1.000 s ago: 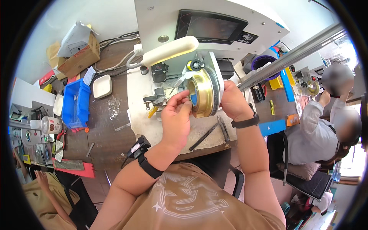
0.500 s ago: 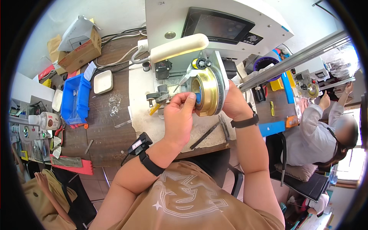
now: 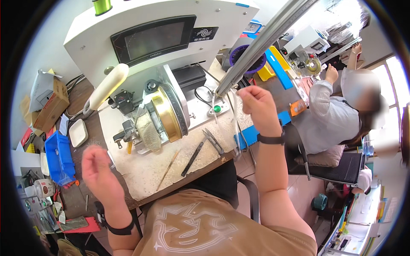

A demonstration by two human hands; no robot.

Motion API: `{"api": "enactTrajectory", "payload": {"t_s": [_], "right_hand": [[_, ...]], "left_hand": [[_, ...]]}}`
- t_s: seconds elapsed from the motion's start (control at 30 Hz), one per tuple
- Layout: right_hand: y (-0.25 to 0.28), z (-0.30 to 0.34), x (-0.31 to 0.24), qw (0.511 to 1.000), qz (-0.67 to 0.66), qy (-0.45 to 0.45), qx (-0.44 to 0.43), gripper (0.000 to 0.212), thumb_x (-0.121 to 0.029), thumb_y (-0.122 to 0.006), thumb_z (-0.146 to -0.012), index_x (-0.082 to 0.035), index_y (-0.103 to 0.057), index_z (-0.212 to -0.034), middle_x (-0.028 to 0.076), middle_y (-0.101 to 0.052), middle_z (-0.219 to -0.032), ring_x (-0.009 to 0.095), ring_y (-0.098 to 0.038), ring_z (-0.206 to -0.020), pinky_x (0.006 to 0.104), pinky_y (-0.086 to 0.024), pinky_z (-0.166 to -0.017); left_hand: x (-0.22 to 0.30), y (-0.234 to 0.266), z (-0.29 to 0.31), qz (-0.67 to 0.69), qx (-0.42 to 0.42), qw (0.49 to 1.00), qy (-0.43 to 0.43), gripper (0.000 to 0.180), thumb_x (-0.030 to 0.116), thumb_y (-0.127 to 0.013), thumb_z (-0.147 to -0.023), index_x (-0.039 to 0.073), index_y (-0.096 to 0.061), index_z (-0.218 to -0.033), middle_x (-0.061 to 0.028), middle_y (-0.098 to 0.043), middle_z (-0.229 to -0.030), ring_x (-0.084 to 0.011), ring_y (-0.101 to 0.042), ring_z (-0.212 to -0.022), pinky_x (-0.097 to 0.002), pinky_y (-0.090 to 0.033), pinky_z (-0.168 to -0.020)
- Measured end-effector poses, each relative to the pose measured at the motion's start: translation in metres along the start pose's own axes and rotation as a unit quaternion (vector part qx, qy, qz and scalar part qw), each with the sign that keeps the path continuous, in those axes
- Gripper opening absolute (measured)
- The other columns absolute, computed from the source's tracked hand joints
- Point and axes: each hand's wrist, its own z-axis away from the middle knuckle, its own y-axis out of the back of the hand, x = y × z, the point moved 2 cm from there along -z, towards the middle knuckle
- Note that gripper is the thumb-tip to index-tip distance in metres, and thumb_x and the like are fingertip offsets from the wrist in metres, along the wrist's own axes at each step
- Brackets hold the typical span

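Observation:
Apart from the machine, my left hand (image 3: 101, 177) is raised over the table's left part. Its fingers are smeared by motion, and I see nothing in them. On the other side, my right hand (image 3: 260, 109) is raised beside a metal post with its fingers curled into a pinch. Whether something thin is between them, I cannot make out; a pale cord hangs close by. Between my hands stands the white machine with a gold ring (image 3: 166, 113) on an upright plate. A wrinkled, translucent piece (image 3: 148, 132) is in front of the ring, beside a small metal clamp (image 3: 128, 130).
Tweezers (image 3: 213, 142), a dark flat tool (image 3: 192, 159) and a thin brown stick (image 3: 168, 170) lie near the front edge. A blue bin (image 3: 60, 158) and white dish (image 3: 78, 133) stand left. The metal post (image 3: 265, 45) slants on the right; a person sits beyond.
Both hands have left the gold ring and moved apart, the left toward the lower left, the right outward to the right. The view has shifted, placing the machine farther left.

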Motion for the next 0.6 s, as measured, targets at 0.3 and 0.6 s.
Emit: {"api": "enactTrajectory", "payload": {"t_s": [0.3, 0.6], "right_hand": [[0.024, -0.030, 0.024, 0.991, 0.019, 0.030, 0.130, 0.020, -0.020, -0.076, -0.094, -0.001, -0.073, -0.095, -0.007, -0.059, -0.072, 0.001, -0.047, -0.059, 0.0194, -0.034, -0.051], [0.019, -0.034, 0.036, 0.991, 0.026, 0.013, 0.127, 0.018, -0.017, -0.078, -0.091, 0.000, -0.073, -0.087, -0.006, -0.060, -0.073, 0.003, -0.045, -0.061, 0.0226, -0.034, -0.054]], "left_hand": [[-0.022, 0.012, -0.021, -0.048, -0.008, 0.996, 0.081, 0.012, 0.014, -0.066, -0.102, 0.002, -0.064, -0.102, 0.0021, -0.061, -0.094, -0.0057, -0.054, -0.087, -0.0212, -0.042, -0.082], [-0.022, 0.019, -0.018, -0.116, -0.039, 0.988, 0.099, 0.014, 0.017, -0.066, -0.101, 0.003, -0.066, -0.099, 0.0039, -0.060, -0.088, -0.0041, -0.052, -0.083, -0.0197, -0.041, -0.078]]}}
